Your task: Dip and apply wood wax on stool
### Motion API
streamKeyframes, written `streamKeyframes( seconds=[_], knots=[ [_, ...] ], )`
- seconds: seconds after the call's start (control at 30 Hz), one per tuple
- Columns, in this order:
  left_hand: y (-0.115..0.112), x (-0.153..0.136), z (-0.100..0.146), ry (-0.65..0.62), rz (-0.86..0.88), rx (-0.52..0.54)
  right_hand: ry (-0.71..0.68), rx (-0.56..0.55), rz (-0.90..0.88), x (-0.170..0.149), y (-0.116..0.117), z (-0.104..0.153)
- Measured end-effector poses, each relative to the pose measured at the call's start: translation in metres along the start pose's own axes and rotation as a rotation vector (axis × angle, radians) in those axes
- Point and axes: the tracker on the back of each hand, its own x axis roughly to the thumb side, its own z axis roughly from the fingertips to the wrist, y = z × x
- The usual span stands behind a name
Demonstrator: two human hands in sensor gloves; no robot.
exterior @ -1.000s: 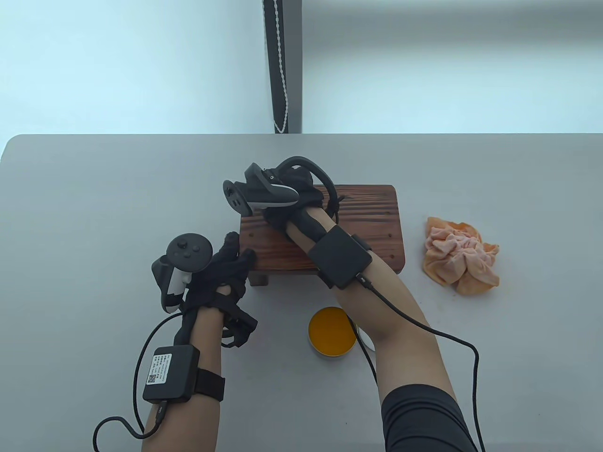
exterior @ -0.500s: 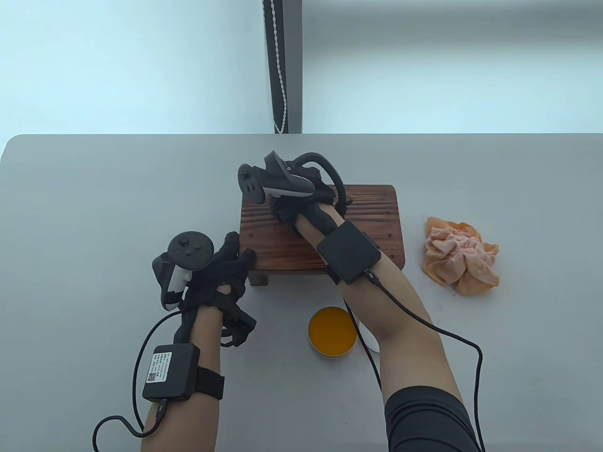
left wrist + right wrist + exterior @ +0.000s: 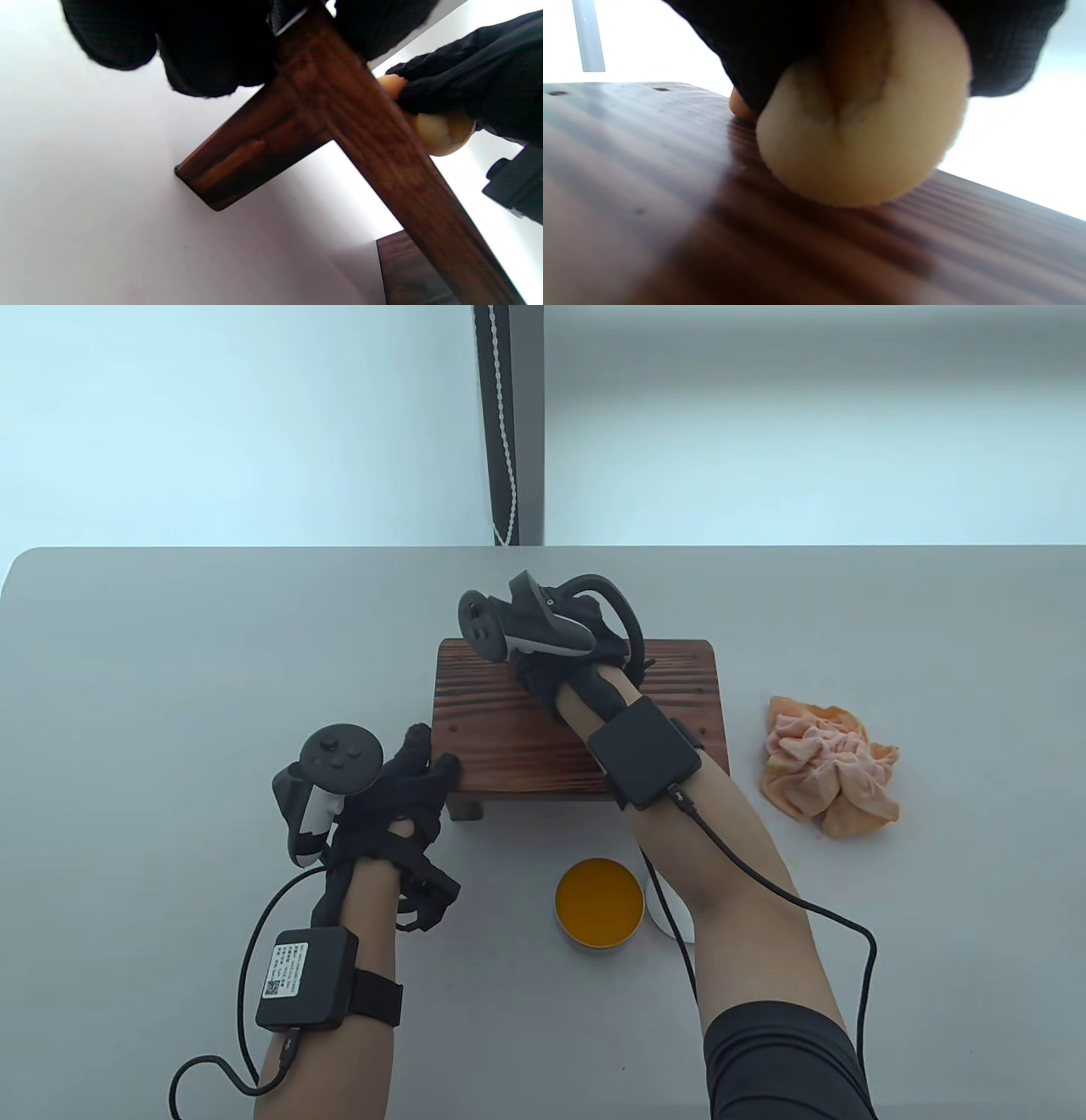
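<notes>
A small dark wooden stool (image 3: 670,687) stands mid-table. My left hand (image 3: 416,780) grips its front left corner; the left wrist view shows the seat edge (image 3: 382,161) and a leg (image 3: 237,161) under my fingers. My right hand (image 3: 551,666) is over the back of the seat and holds a round pale sponge pad (image 3: 861,140) pressed on the wood (image 3: 670,212); the pad also shows in the left wrist view (image 3: 437,131). An open tin of orange wax (image 3: 599,902) sits in front of the stool.
A crumpled peach cloth (image 3: 827,776) lies to the right of the stool. The tin's lid (image 3: 666,912) lies beside the tin, partly under my right forearm. A beaded cord (image 3: 506,432) hangs at the back wall.
My right hand has slid the pad along the seat from the left side toward the back and right. My left hand and the stool have not moved.
</notes>
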Motion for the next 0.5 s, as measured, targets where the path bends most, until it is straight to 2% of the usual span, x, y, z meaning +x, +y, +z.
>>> streamKeyframes(
  seconds=[0.13,0.23,0.4,0.5],
  knots=[
    [-0.001,-0.002,0.000,-0.009,0.017,0.012,-0.055,0.044,0.160,0.011,-0.004,0.014],
    [-0.001,-0.001,0.000,-0.006,0.008,0.009,-0.121,0.070,0.072,0.015,-0.009,0.020],
    [0.000,-0.001,-0.001,-0.006,0.007,0.002,0.010,-0.035,0.046,-0.004,0.002,0.008],
    [0.000,-0.002,-0.001,-0.006,0.017,0.004,0.028,-0.014,0.118,-0.005,0.003,0.011]
  ],
)
